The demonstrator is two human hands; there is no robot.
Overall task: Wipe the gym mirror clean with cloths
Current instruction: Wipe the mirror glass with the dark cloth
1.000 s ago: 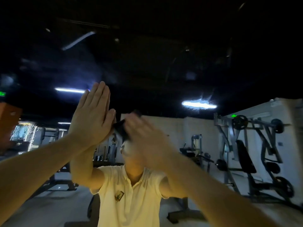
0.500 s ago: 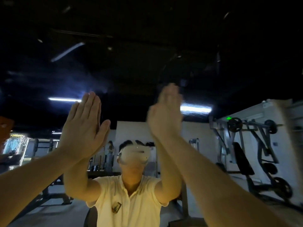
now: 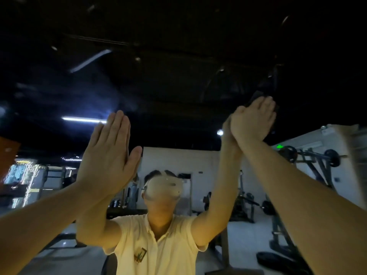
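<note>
The gym mirror (image 3: 178,86) fills the whole view and reflects me with both arms raised. My left hand (image 3: 107,155) lies flat against the glass at centre left, fingers together and thumb out, with no cloth showing under it. My right hand (image 3: 252,120) is pressed on the glass high at the right, meeting its own reflection. A dark cloth (image 3: 257,95) sits under that palm; only its edges show past the fingertips and the side of the hand.
The reflection shows my pale yellow polo shirt (image 3: 158,245), a weight machine with plates (image 3: 309,159) at the right, other gym equipment behind, a white wall and a ceiling strip light (image 3: 83,120). An orange surface (image 3: 8,153) edges the far left.
My right hand with the dark cloth has swept from the middle of the glass, beside the left hand, up and to the right. The left hand stays flat in about the same spot.
</note>
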